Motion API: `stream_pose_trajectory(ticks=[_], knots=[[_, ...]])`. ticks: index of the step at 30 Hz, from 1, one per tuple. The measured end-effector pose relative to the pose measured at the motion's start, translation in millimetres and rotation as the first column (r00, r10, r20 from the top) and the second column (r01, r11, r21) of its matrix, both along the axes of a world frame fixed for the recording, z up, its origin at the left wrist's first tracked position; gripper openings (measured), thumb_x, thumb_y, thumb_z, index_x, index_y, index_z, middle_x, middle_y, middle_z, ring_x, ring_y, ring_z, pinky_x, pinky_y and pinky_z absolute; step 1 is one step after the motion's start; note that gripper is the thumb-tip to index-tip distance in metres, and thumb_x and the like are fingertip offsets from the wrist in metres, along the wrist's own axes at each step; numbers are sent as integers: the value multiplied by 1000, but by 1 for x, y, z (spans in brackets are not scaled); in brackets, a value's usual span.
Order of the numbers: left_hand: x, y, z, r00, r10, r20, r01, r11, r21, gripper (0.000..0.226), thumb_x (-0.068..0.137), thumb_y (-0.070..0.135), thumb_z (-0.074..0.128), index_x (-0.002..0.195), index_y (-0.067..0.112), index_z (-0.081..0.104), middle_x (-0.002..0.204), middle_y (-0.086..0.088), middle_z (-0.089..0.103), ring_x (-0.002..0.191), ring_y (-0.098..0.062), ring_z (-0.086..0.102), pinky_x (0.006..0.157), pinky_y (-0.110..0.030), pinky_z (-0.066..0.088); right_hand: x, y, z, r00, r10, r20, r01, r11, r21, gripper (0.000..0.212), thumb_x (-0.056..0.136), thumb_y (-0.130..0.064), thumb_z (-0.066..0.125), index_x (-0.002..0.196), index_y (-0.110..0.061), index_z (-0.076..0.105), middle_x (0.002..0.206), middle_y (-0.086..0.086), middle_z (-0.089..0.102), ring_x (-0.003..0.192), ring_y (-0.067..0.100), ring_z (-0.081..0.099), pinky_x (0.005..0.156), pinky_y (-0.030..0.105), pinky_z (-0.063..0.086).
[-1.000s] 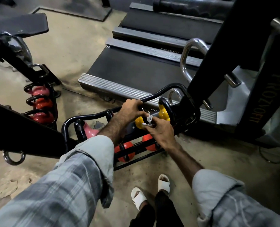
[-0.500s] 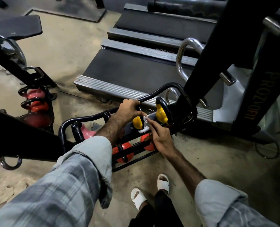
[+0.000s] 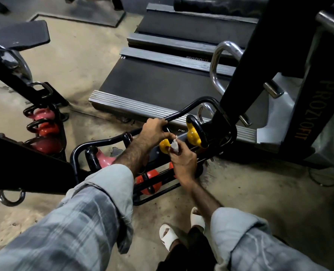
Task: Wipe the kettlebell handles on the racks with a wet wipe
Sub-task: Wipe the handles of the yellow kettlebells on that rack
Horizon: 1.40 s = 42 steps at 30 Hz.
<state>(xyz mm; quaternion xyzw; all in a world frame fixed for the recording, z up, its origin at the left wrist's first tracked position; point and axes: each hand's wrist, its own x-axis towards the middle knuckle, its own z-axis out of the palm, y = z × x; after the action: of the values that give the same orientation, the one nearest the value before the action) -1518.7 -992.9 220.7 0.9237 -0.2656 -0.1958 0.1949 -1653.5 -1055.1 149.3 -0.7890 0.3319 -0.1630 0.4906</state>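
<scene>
A low black tube rack point(image 3: 103, 142) holds kettlebells on the floor. My left hand point(image 3: 155, 130) is closed over the handle of a small yellow kettlebell point(image 3: 164, 146), right under the rack's top rail. My right hand point(image 3: 183, 163) pinches a crumpled white wet wipe point(image 3: 175, 144) against that kettlebell's right side. A second yellow kettlebell point(image 3: 193, 136) with a black handle stands just to the right. A pink kettlebell point(image 3: 105, 160) sits at the rack's left end, and red kettlebells point(image 3: 148, 182) lie on the lower tier.
A treadmill deck point(image 3: 162, 89) lies right behind the rack, with its black upright point(image 3: 246, 75) and chrome handles at the right. A second rack with pink and red kettlebells point(image 3: 45, 126) stands at the left. A black machine frame point(image 3: 25, 169) crosses the left foreground. My white sandals point(image 3: 181, 229) are below.
My right hand with the wipe has slid down and to the left, from between the two yellow kettlebells to the small one's side. My left hand stays on the handle.
</scene>
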Motion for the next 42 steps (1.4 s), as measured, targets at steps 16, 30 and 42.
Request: stream_pose_trajectory(ticks=[16, 30, 42], knots=[[8, 2, 1, 999, 0, -51, -1, 1000, -20, 74, 54, 68, 69, 98, 9, 69, 98, -11, 70, 96, -26, 63, 81, -41, 54, 0, -13, 5, 984, 143, -108, -152, 986, -73, 32, 87, -38, 68, 118, -31, 64, 80, -5, 71, 73, 12, 67, 60, 29, 51], [18, 18, -7, 999, 3, -54, -8, 996, -89, 46, 68, 55, 74, 101, 23, 71, 80, 0, 71, 79, -17, 65, 68, -28, 49, 24, -55, 29, 910, 411, 53, -367, 740, 563, 7, 85, -9, 72, 81, -14, 70, 70, -2, 72, 60, 11, 65, 55, 19, 51], [12, 10, -13, 997, 35, -66, -43, 993, -111, 71, 66, 48, 80, 126, 15, 60, 126, -11, 62, 115, -26, 58, 96, -37, 47, 4, -35, 22, 921, 238, 309, -196, 967, -162, 11, 77, -9, 75, 83, -9, 66, 81, 2, 64, 73, 12, 62, 64, 18, 48]])
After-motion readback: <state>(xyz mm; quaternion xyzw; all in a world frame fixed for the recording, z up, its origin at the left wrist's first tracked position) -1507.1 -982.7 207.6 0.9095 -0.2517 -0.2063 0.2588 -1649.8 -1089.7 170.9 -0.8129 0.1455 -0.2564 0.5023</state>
